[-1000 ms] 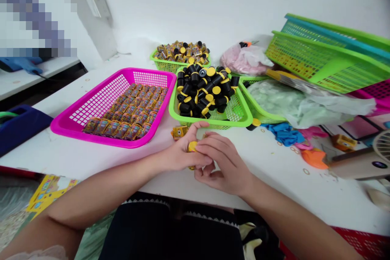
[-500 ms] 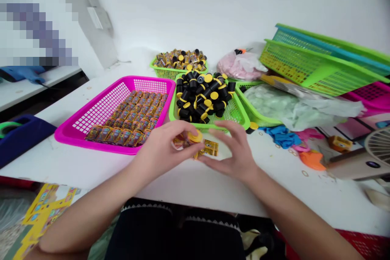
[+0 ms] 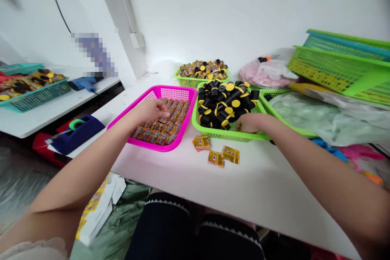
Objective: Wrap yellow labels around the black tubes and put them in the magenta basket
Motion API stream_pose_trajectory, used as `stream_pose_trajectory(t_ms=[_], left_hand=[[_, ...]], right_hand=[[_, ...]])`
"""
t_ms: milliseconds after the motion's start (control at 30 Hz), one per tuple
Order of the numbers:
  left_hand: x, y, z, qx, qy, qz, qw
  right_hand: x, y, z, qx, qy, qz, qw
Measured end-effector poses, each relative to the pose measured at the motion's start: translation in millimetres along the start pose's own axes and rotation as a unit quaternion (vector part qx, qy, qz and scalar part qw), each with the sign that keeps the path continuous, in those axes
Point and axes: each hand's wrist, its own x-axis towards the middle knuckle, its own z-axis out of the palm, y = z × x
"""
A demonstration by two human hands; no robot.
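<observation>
My left hand (image 3: 154, 110) is over the magenta basket (image 3: 175, 145), its fingers pinched on a small labelled canister (image 3: 164, 119) among rows of similar ones. Fingers partly cover that canister. My right hand (image 3: 252, 123) reaches into the front right of a green basket (image 3: 225, 133). Its fingers curl downward, and the tips are hidden, so what they hold does not show. Heaped in that basket are black canisters (image 3: 217, 99) with yellow lids. Between my forearms, several gold printed labels (image 3: 230, 154) lie on the white table (image 3: 189, 178).
Behind stands another green basket (image 3: 189, 81) of labelled canisters. At right are a pale plastic bag (image 3: 304, 113) and stacked baskets (image 3: 341, 73). A blue tape dispenser (image 3: 79, 134) sits left. A teal basket (image 3: 39, 95) is on the far-left table.
My hands, earlier together around a yellow-lidded canister at the table front, have parted. The left moved into the magenta basket, the right into the green one. The view has swung left.
</observation>
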Motion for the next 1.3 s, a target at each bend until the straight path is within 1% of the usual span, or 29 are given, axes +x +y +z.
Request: stream_pose_trajectory(t_ms=[100,167,200,233,267,300,333,367,400,433,467,500,533,567,633,700,767,833,900,967,1033,1067,1133,1200,1233,1300], left_hand=[[3,-7,11.4,0.042,-0.057,0.010,0.997],[1,-9,15.5,0.055,-0.081,0.013,0.995],[-2,-7,16.5,0.062,-0.089,0.011,0.994],[-6,-4,17.2,0.074,-0.084,0.004,0.994],[-11,3,18.3,0.088,-0.057,0.000,0.994],[-17,13,20.3,0.101,-0.010,0.007,0.995],[-25,26,23.9,0.106,0.050,0.033,0.993],[-34,41,29.6,0.102,0.104,0.081,0.986],[-43,59,37.6,0.088,0.136,0.150,0.975],[-51,77,47.9,0.063,0.126,0.232,0.962],[-58,96,60.1,0.038,0.072,0.308,0.948],[-62,114,73.5,0.021,0.001,0.364,0.931],[-64,131,87.2,0.006,-0.047,0.385,0.922],[-62,145,100.5,-0.003,-0.082,0.383,0.920],[-50,165,123.3,-0.007,-0.108,0.353,0.929],[-31,175,139.2,0.000,-0.119,0.322,0.939],[-14,178,148.7,0.004,-0.130,0.301,0.945],[-3,179,153.6,0.000,-0.139,0.287,0.948],[0,181,155.2,-0.006,-0.153,0.282,0.947],[-4,184,152.6,-0.015,-0.164,0.280,0.946],[-12,185,144.2,-0.034,-0.156,0.281,0.946],[-18,184,137.8,-0.046,-0.147,0.279,0.948],[-32,176,122.9,-0.074,-0.124,0.268,0.953],[-45,162,110.4,-0.113,-0.109,0.231,0.960],[-51,154,107.0,-0.130,-0.104,0.204,0.965],[-60,139,107.9,-0.142,-0.098,0.148,0.974]], right_hand=[[-29,4,-9,0.024,-0.007,0.019,1.000],[-54,10,-11,0.094,0.033,0.017,0.995],[-65,13,-9,0.150,0.066,0.008,0.986],[-74,17,-5,0.219,0.107,-0.006,0.970],[-81,20,1,0.298,0.154,-0.022,0.942],[-86,24,9,0.381,0.203,-0.037,0.901],[-87,28,17,0.461,0.244,-0.051,0.852],[-87,32,24,0.528,0.276,-0.058,0.801],[-86,35,31,0.577,0.295,-0.062,0.759],[-84,39,36,0.609,0.307,-0.064,0.728],[-82,41,39,0.628,0.316,-0.064,0.709],[-80,44,42,0.637,0.322,-0.065,0.697],[-79,45,43,0.643,0.325,-0.065,0.690],[-79,47,44,0.650,0.326,-0.065,0.683],[-80,48,45,0.673,0.319,-0.064,0.664],[-81,49,46,0.688,0.314,-0.068,0.651],[-82,49,46,0.688,0.313,-0.075,0.650],[-83,47,47,0.687,0.308,-0.082,0.653],[-84,43,48,0.698,0.293,-0.087,0.647],[-85,39,47,0.716,0.276,-0.090,0.635],[-86,36,47,0.729,0.264,-0.090,0.625],[-87,35,46,0.730,0.263,-0.088,0.624],[-88,35,46,0.722,0.266,-0.087,0.633],[-89,35,46,0.709,0.271,-0.091,0.645],[-89,36,46,0.703,0.271,-0.094,0.651],[-88,36,47,0.693,0.265,-0.099,0.663]])
